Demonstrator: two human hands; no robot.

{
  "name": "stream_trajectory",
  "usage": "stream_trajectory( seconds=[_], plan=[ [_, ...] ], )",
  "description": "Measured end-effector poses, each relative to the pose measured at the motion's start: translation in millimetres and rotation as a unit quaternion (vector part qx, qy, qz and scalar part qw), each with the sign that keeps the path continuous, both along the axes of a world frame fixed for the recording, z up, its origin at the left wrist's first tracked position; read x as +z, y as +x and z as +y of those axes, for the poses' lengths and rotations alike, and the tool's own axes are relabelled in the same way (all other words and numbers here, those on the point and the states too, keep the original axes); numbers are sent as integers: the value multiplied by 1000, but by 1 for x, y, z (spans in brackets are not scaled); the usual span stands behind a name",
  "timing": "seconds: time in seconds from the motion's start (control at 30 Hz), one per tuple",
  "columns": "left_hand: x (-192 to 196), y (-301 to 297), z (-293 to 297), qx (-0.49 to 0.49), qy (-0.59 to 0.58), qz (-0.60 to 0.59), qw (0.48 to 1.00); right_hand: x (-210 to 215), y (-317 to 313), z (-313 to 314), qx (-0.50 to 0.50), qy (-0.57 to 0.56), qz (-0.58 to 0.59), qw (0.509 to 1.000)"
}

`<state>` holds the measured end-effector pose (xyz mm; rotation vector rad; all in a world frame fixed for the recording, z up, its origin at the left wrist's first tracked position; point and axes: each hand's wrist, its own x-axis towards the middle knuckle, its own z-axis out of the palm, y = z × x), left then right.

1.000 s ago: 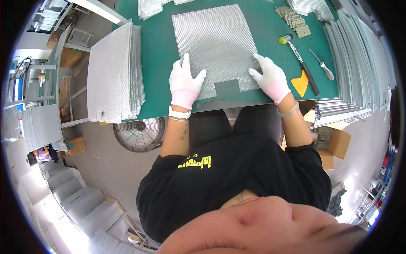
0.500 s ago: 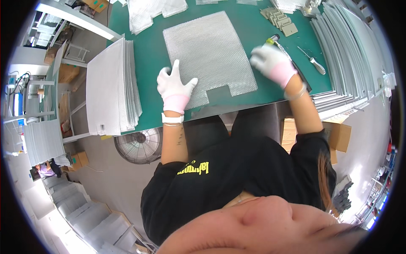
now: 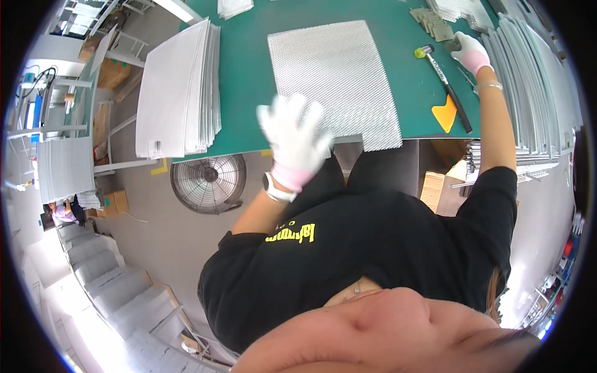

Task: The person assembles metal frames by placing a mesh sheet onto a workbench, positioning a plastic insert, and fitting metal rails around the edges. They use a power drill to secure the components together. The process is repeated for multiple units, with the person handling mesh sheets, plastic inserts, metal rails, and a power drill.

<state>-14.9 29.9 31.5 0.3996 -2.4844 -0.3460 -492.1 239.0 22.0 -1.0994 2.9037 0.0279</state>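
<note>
A silvery mesh sheet [image 3: 336, 71] with a notch in its near edge lies on the green table [image 3: 245, 81]. My left hand [image 3: 295, 133], in a white glove with a pink cuff, is open over the sheet's near left corner, fingers spread and slightly blurred. Far to the right, my right hand [image 3: 471, 53], gloved alike, has its fingers curled beside a row of small tan plates [image 3: 433, 25]. Something dark grey shows at its fingertips; its kind is unclear. Below that hand, a screwdriver is mostly hidden by my wrist.
A hammer [image 3: 443, 78] with a yellow-green head lies right of the sheet, beside an orange scraper [image 3: 444, 114]. Stacked white-edged sheets [image 3: 177, 90] stand at left, and many grey framed panels [image 3: 519, 81] line the right. A floor fan [image 3: 211, 177] is below the table's edge.
My right hand has moved right and away from me, from beside the hammer to the small plates, uncovering the orange scraper. My left hand has shifted toward the near edge. The view has shifted.
</note>
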Motion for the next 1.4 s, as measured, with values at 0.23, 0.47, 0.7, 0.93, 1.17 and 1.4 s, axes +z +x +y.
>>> stream_trajectory(
  seconds=[0.23,0.47,0.7,0.93,1.17,1.4],
  plan=[
    [-121,71,72,-45,858,28,511,36,254,-10,152,-394,-259,869],
    [-113,42,60,-24,869,181,460,-106,413,0,-126,-494,-753,417],
    [-101,39,63,22,830,163,533,-122,397,-9,-106,-469,-740,470],
    [-114,43,62,9,811,74,580,-106,399,-20,-72,-451,-665,590],
    [-118,44,52,-41,822,33,568,-96,401,-24,-261,-554,-558,560],
    [-121,41,64,-63,858,117,496,-96,395,-20,-244,-509,-556,610]
  ],
)
